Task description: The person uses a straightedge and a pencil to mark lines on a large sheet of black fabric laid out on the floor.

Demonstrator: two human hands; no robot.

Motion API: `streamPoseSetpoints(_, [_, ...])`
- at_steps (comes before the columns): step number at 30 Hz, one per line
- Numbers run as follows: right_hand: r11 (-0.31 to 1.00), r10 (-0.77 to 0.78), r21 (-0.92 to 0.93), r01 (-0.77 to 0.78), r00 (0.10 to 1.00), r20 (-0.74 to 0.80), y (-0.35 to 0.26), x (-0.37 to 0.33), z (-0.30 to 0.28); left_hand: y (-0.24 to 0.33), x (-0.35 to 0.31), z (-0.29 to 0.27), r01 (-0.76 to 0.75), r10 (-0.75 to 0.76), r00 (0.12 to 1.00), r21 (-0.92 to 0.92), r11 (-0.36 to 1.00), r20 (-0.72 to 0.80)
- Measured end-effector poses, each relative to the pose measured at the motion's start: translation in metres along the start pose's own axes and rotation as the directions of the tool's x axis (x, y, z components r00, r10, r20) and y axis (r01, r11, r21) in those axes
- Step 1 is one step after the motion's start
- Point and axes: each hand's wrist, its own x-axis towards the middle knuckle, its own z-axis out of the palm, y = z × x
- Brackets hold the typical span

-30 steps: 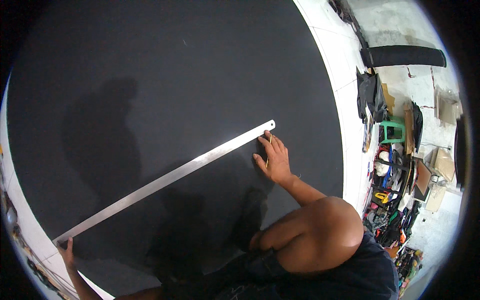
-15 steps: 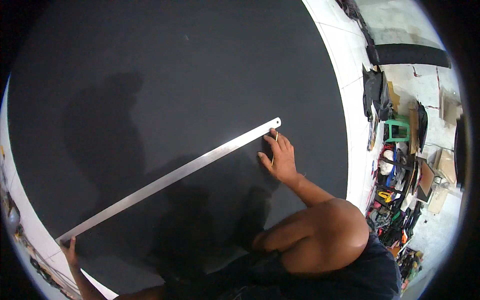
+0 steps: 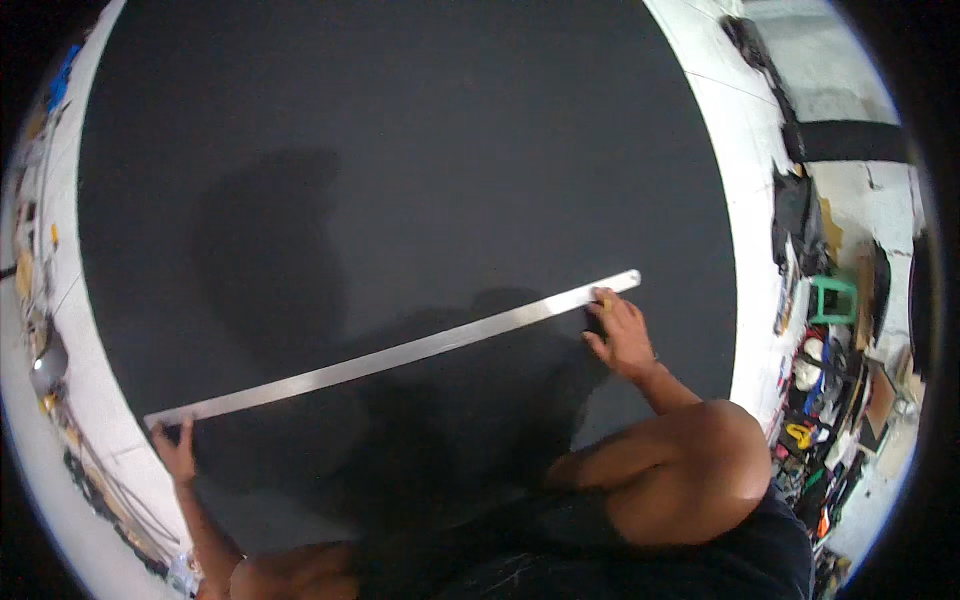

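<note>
A long steel ruler (image 3: pixel 400 356) lies aslant across a large black sheet (image 3: pixel 520 150), its left end close to the sheet's left edge. At that end is my left hand (image 3: pixel 177 458), thumb against the ruler's near edge and fingers at its tip, gripping it. Close to the other end, which has a hole, my right hand (image 3: pixel 626 340) rests with a fingertip on the metal, thumb apart below. Something thin and yellow (image 3: pixel 606 304) shows faintly between its fingers; it is blurred, and I cannot tell its exact kind.
White floor tiles (image 3: pixel 725 170) border the sheet on both sides. On the right stand a green plastic stool (image 3: pixel 832 300) and a heap of mixed items (image 3: pixel 810 420). More clutter and a round grey object (image 3: pixel 48 365) line the left. My bent knee (image 3: pixel 700 470) is at lower right.
The whole view has shifted and turned, so the ruler appears less steep. Both hands remain at its ends. The thin yellow stick, plain before in my right hand, now barely shows.
</note>
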Motion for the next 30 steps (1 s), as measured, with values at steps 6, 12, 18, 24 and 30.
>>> streamPoseSetpoints(6, [0.998,0.051,0.048,-0.044,0.986,-0.161,0.019,-0.014,0.003,0.034,-0.069,0.049,-0.069,0.130,0.956,0.228,0.971,-0.263])
streamPoseSetpoints(12, [0.955,0.260,0.181,-0.236,0.957,-0.128,0.015,-0.008,0.020,0.039,-0.091,0.071,-0.103,0.154,0.903,0.145,0.984,-0.401])
streamPoseSetpoints(18, [0.956,0.292,0.074,-0.284,0.945,-0.147,-0.004,0.001,0.031,0.039,-0.092,0.077,-0.053,0.118,0.900,0.164,0.985,-0.420])
streamPoseSetpoints(24, [0.950,0.311,0.058,-0.308,0.949,-0.056,-0.005,0.005,0.033,0.037,-0.090,0.083,-0.045,0.120,0.895,0.180,0.983,-0.430])
streamPoseSetpoints(30, [0.953,0.289,0.102,-0.285,0.957,-0.029,-0.002,0.007,0.032,0.041,-0.090,0.081,0.001,0.080,0.895,0.182,0.983,-0.439])
